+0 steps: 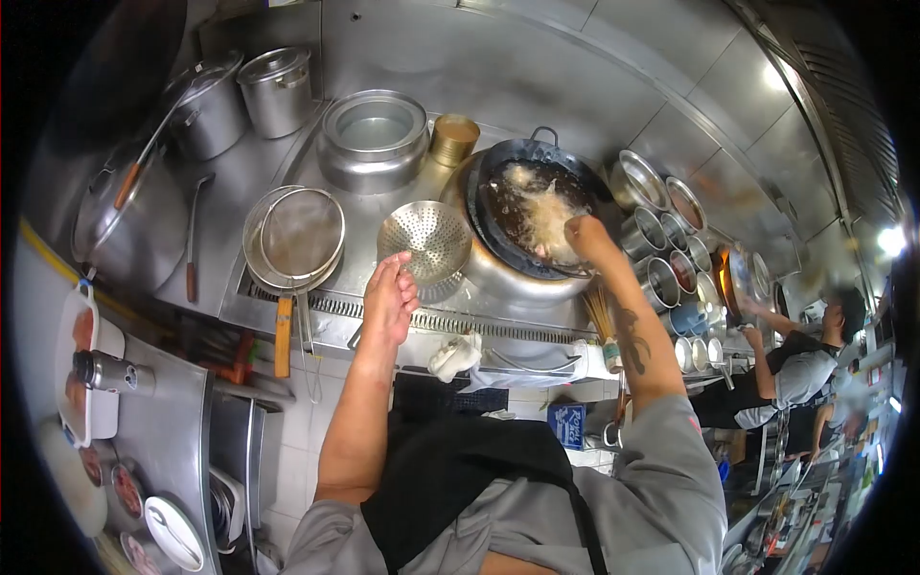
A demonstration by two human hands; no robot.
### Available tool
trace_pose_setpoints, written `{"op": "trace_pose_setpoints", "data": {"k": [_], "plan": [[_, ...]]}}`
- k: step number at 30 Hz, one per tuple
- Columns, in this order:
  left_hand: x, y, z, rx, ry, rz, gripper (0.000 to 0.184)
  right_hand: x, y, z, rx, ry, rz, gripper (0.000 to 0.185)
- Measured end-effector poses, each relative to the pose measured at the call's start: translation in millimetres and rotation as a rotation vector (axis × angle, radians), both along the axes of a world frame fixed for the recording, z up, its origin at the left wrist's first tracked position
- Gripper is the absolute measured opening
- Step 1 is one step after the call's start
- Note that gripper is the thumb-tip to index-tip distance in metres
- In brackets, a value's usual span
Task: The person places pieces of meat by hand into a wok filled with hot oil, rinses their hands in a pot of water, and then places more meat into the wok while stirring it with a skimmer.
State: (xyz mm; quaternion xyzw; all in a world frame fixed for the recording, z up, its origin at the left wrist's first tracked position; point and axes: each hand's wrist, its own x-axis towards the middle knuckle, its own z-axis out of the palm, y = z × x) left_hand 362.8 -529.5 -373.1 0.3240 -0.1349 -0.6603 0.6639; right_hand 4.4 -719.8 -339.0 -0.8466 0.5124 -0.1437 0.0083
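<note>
"Where is the wok (492, 222) seen?"
"At two o'clock from the left hand (389, 299), half-curled; whether anything is held cannot be told."
"The right hand (587, 238)?"
"Curled, held over the wok's four-o'clock side, its grip hidden."

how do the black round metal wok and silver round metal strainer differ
The black round metal wok is larger than the silver round metal strainer. The wok holds pale food in foaming oil; the strainer shows bare, hole-dotted metal. Both are open-topped.
</note>
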Motion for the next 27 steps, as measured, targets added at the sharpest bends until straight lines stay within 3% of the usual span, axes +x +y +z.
{"op": "trace_pose_setpoints", "data": {"k": [2, 4, 8, 12, 13, 14, 18, 23, 27], "plan": [[2, -6, -2, -0.054, 0.069, 0.021, 0.019, 11, 28, 50, -0.158, -0.15, 0.055, 0.016], [1, -10, 0, -0.102, 0.138, 0.031, 0.023, 38, 69, 108, -0.005, -0.392, -0.035, 0.022], [-17, -15, 17, -0.152, 0.227, -0.024, 0.033, 100, 125, 132, 0.018, -0.436, 0.253, 0.026], [-42, -14, 34, -0.144, 0.279, -0.099, 0.045, 162, 149, 81, 0.006, -0.393, 0.449, 0.026], [-40, -24, 7, -0.249, 0.314, -0.203, 0.048, 168, 149, 67, -0.005, -0.368, 0.458, 0.026], [-40, -21, 12, -0.226, 0.301, -0.206, 0.049, 172, 146, 51, -0.013, -0.343, 0.467, 0.027], [-47, -15, 13, -0.155, 0.23, -0.279, 0.057, 161, 146, 40, 0.021, -0.428, 0.464, 0.023], [-22, -6, -6, -0.121, 0.057, -0.317, 0.057, 77, 91, 0, -0.085, -0.381, 0.222, 0.02], [4, 6, -5, -0.13, 0.043, -0.252, 0.048, -9, 37, -54, -0.02, 0.023, -0.082, 0.023]]}}
